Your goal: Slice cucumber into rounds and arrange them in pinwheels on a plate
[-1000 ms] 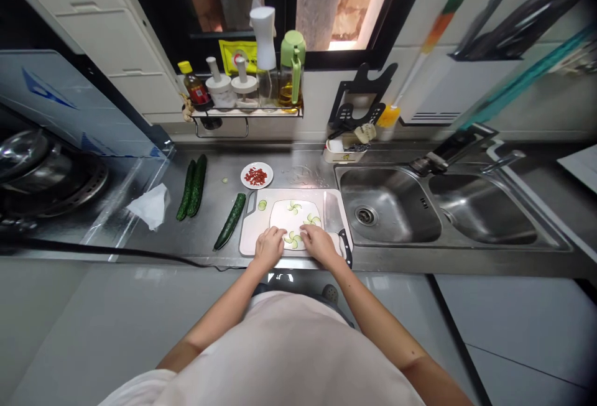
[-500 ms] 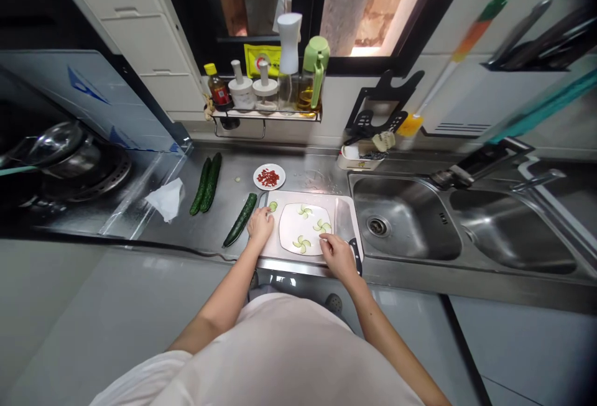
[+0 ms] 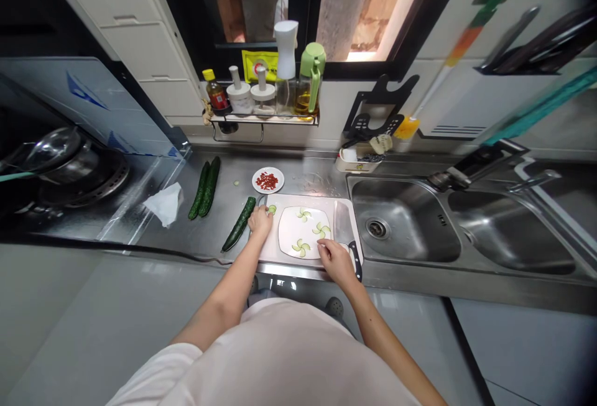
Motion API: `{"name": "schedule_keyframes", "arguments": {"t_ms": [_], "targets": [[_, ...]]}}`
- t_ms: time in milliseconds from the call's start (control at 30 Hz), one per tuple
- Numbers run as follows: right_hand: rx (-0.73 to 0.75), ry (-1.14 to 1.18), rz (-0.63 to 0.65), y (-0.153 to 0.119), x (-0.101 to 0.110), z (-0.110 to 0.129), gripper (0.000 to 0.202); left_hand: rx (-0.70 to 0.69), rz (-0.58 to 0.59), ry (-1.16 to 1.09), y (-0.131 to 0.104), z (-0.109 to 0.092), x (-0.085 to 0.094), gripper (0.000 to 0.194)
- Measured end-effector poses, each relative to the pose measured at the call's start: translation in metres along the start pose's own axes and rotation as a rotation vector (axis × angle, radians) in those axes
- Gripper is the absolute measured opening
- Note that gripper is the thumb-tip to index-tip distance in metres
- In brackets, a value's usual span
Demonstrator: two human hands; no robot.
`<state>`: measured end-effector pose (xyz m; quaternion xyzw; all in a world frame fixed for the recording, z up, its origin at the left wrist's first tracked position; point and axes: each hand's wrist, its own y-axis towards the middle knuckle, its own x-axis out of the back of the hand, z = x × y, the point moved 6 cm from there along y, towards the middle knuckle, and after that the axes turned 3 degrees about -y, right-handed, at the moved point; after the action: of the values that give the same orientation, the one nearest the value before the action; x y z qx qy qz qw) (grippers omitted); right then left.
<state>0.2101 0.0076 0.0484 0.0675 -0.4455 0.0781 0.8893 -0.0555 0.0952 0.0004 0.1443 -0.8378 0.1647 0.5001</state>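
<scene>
My left hand [image 3: 260,222] is at the cutting board's left side, its fingertips closed on a small stack of cucumber slices [image 3: 272,209]. My right hand [image 3: 337,260] hovers by the lower right edge of the squarish white plate [image 3: 288,224], thumb and fingers drawn together; whatever they hold, if anything, is too small to make out. Three pinwheels of thin cucumber slices lie on the plate: a top one [image 3: 303,214], a right one [image 3: 321,229] and a lower one [image 3: 301,247]. Under the plate is the pale cutting board [image 3: 274,250]. A kitchen knife [image 3: 344,222] lies on its right side, handle towards me.
A whole cucumber [image 3: 239,224] lies left of the board, and two more cucumbers [image 3: 205,188] farther left beside a crumpled white cloth [image 3: 165,203]. Behind the board is a small plate [image 3: 280,183] of chopped red pieces. A double sink [image 3: 405,219] adjoins on the right.
My left hand has moved slightly forward onto the cucumber slices. My right hand has drawn back a little from the right pinwheel towards the plate's edge. The view has shifted slightly.
</scene>
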Motion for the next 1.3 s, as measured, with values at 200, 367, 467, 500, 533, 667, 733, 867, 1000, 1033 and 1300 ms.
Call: {"name": "schedule_keyframes", "arguments": {"t_ms": [200, 367, 467, 500, 533, 667, 733, 867, 1000, 1033, 1300], "targets": [[-0.001, -0.007, 0.011, -0.001, 0.0, 0.0, 0.034, 0.006, -0.023, -0.054, -0.001, -0.003, 0.002, 0.026], [-0.005, -0.01, 0.005, -0.001, 0.0, 0.0, 0.034, 0.063, 0.002, -0.207, 0.0, 0.0, 0.001, 0.02], [-0.009, 0.013, 0.004, -0.001, 0.0, -0.001, 0.033, 0.095, 0.023, -0.423, -0.001, 0.001, 0.001, 0.019], [-0.011, 0.019, 0.005, -0.001, 0.001, 0.0, 0.033, 0.105, 0.035, -0.525, -0.002, 0.001, 0.001, 0.02], [-0.015, 0.025, 0.005, 0.0, 0.001, 0.0, 0.033, 0.112, 0.052, -0.635, -0.004, 0.0, 0.001, 0.022], [-0.02, 0.071, -0.007, 0.006, 0.005, 0.009, 0.032, 0.106, 0.168, -0.97, -0.015, -0.011, 0.007, 0.024], [-0.014, 0.107, -0.022, 0.013, 0.009, 0.017, 0.03, 0.096, 0.247, -1.013, -0.024, -0.018, 0.013, 0.023], [0.013, 0.188, -0.068, 0.033, 0.016, 0.037, 0.026, -0.004, 0.366, -1.076, -0.04, -0.036, 0.027, 0.025], [0.081, 0.271, -0.105, 0.051, 0.024, 0.059, 0.024, -0.136, 0.448, -1.145, -0.054, -0.055, 0.039, 0.03], [0.097, 0.288, -0.094, 0.055, 0.024, 0.064, 0.024, -0.167, 0.471, -1.156, -0.058, -0.06, 0.042, 0.031], [0.158, 0.395, -0.075, 0.062, 0.021, 0.07, 0.013, -0.219, 0.453, -1.173, -0.073, -0.074, 0.052, 0.036]]}}
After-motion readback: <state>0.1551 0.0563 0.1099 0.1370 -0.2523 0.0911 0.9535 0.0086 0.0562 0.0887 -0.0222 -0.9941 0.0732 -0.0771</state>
